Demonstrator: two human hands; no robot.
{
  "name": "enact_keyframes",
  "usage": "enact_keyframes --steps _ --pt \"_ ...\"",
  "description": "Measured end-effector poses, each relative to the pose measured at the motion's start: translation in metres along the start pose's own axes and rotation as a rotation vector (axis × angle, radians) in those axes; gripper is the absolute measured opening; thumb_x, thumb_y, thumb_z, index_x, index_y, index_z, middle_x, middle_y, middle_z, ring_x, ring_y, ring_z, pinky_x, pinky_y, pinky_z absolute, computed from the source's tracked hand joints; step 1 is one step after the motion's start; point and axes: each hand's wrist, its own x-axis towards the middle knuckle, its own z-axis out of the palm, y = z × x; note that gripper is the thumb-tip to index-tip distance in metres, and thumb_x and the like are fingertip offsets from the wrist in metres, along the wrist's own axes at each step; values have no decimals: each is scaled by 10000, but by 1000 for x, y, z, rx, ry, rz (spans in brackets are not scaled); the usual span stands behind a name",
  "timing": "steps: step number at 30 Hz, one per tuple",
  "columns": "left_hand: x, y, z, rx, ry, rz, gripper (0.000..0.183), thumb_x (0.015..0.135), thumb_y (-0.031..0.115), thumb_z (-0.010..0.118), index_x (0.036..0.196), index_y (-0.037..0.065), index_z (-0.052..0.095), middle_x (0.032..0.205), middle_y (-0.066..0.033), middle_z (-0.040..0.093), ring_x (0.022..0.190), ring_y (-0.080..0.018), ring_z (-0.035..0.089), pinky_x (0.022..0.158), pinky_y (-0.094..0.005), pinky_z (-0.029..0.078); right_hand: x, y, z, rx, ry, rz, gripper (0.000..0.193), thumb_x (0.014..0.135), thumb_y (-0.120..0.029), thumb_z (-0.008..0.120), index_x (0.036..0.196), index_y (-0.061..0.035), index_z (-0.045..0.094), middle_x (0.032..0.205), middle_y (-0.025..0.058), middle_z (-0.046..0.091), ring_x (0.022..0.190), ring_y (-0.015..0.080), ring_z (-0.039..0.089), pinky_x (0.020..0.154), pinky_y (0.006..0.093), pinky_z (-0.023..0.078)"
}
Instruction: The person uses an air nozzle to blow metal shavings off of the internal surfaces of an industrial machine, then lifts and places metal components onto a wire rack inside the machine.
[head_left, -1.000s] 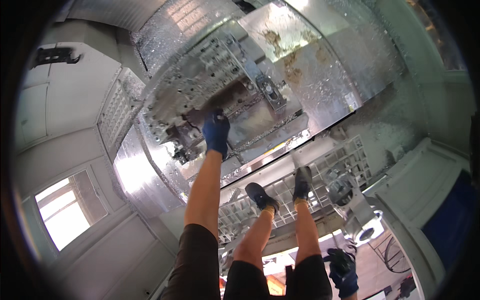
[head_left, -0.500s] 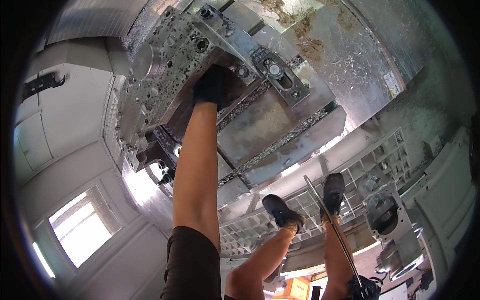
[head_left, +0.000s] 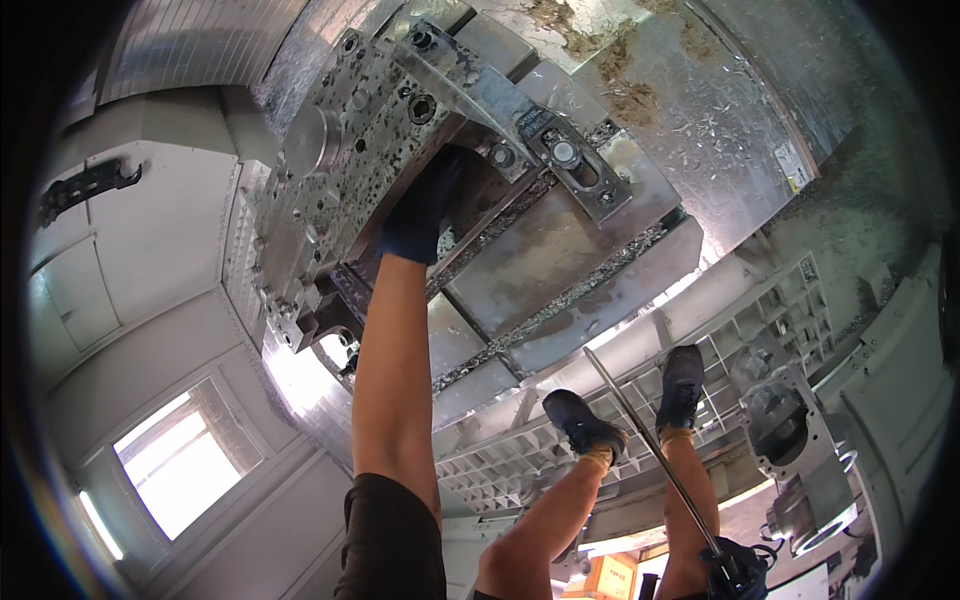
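My left hand, in a dark glove, reaches under the overhanging side of a speckled metal fixture block. Shadow in the recess hides its fingers, so their grip does not show. At the lower right my right hand, also gloved in dark fabric, is closed round the lower end of a long thin metal rod. The rod slants up and left, its free tip over the near edge of the machine table. Beside the block, a slotted clamp with a bolt sits on the metal table plate.
Metal chips fill the table slots and lie on the sheet-metal tray. My shoes stand on a pale grating. A machined housing is at the right. White panels with a window are at the left.
The whole view has shifted slightly right and down. My left hand points more up and right inside the recess. The rod's tip has swung a little to the left.
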Motion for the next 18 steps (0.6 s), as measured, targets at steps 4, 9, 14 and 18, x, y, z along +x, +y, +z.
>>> enact_keyframes --steps 4,9,14,18 --pt "-31 56 -30 504 212 110 412 965 198 439 1374 148 452 1421 -125 423 1253 -304 449 1054 -417 368 25 -28 -16 15 4 -42 312 905 -176 526 1172 -19 559 1021 76 645 866 168 629 734 273 507" --pt "-72 113 -48 -142 560 -361 458 918 119 518 1368 90 438 1383 -170 450 1247 -293 460 1016 -397 394 71 -95 -55 46 2 -223 307 878 -130 569 1157 0 573 961 86 670 835 174 648 741 290 516" --pt "-176 221 -82 -432 551 -409 370 933 34 475 1302 11 488 1337 -163 506 1291 -293 428 1069 -382 317 105 -180 -64 235 65 -285 309 852 -85 613 1142 19 588 901 97 696 805 180 667 748 307 525" --pt "-288 288 -118 -466 311 -494 323 843 -57 504 1159 -26 565 1179 -187 591 1034 -350 580 930 -406 439 128 -193 -54 558 79 -73 286 798 -91 711 1062 -19 626 899 114 699 801 200 683 686 313 521"
